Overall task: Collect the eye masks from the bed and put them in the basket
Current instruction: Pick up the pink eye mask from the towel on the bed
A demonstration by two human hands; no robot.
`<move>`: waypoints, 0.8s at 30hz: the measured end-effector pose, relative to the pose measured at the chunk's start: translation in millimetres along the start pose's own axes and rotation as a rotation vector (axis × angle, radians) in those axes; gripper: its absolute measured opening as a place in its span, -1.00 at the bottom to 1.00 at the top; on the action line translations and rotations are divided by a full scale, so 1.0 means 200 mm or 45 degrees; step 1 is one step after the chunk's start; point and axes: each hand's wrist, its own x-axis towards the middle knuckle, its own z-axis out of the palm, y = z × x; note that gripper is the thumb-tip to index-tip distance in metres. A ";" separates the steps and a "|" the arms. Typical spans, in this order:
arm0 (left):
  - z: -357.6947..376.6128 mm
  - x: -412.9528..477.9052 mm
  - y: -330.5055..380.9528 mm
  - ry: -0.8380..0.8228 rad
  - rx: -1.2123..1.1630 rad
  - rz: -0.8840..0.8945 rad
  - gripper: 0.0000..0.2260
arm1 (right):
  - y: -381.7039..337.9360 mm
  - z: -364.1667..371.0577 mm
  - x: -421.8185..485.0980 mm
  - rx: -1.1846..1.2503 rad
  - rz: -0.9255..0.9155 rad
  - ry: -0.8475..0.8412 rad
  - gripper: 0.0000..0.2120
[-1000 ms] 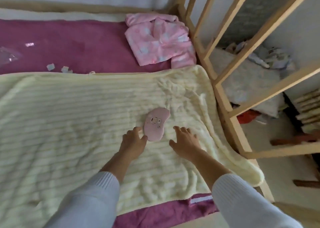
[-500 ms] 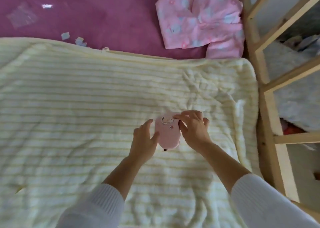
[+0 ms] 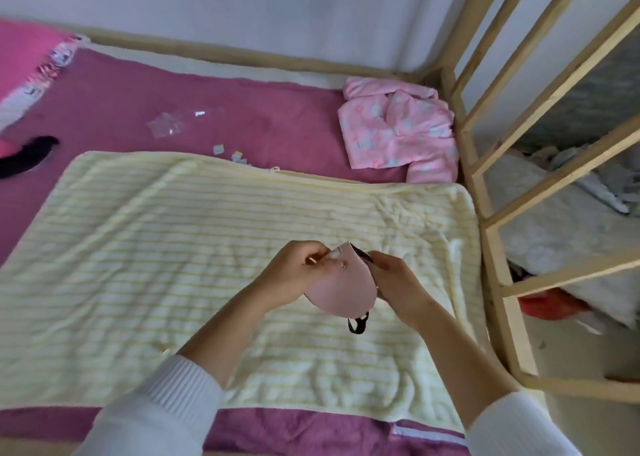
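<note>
We see two arms in white ribbed sleeves reaching forward over a bed point(image 3: 121, 102) covered in a magenta sheet. Both hands hold a pale pink eye mask point(image 3: 341, 291) up in the air, above a cream ribbed blanket point(image 3: 194, 240) spread across the bed. The left hand point(image 3: 294, 277) grips the mask's upper left edge, its fingers point(image 3: 317, 259) curled and pinching the fabric. The right hand point(image 3: 398, 282) is curled against the mask's right edge and appears to pinch the black strap point(image 3: 356, 326) near the top, though the mask partly hides that grip. A loop of the strap hangs below the mask. Beyond the blanket, a folded pink patterned garment point(image 3: 394, 133) lies in the bed's far right corner, just beside the pale wooden bed frame point(image 3: 488, 213). A clear plastic wrapper point(image 3: 173, 123) and a few small paper scraps point(image 3: 228, 152) lie on the sheet, and a dark object point(image 3: 24, 155) that we cannot identify rests at the far left.
</note>
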 end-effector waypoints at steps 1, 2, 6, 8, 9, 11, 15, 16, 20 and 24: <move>-0.05 -0.04 0.03 0.047 0.016 0.017 -0.84 | -0.02 0.03 -0.06 0.150 0.004 -0.084 -0.79; -0.08 -0.05 0.04 0.105 0.016 0.018 -0.82 | -0.01 0.04 -0.09 0.266 0.012 -0.178 -0.78; -0.33 -0.22 0.16 0.290 0.020 0.063 -0.66 | -0.11 0.19 -0.28 0.329 -0.076 -0.212 -0.85; -0.42 -0.27 0.20 0.317 0.037 0.072 -0.69 | -0.17 0.23 -0.32 0.221 -0.133 -0.121 -0.92; -0.45 -0.28 0.21 0.340 0.058 0.083 -0.70 | -0.20 0.23 -0.33 0.163 -0.163 -0.095 -0.95; -0.52 -0.34 0.23 0.367 0.083 0.123 -0.68 | -0.26 0.26 -0.37 0.044 -0.207 -0.075 -0.93; -0.59 -0.42 0.28 0.390 0.045 0.219 -0.74 | -0.33 0.33 -0.40 -0.538 -0.206 0.082 -0.82; -0.60 -0.44 0.28 0.410 0.047 0.233 -0.71 | -0.34 0.34 -0.40 -0.749 -0.224 0.165 -0.81; -0.69 -0.51 0.27 0.630 0.001 0.265 -0.61 | -0.37 0.31 -0.42 -0.956 -0.308 0.402 -0.79; -0.69 -0.57 0.24 0.886 -0.026 0.308 -0.65 | -0.45 0.29 -0.50 0.145 -0.473 0.175 -0.80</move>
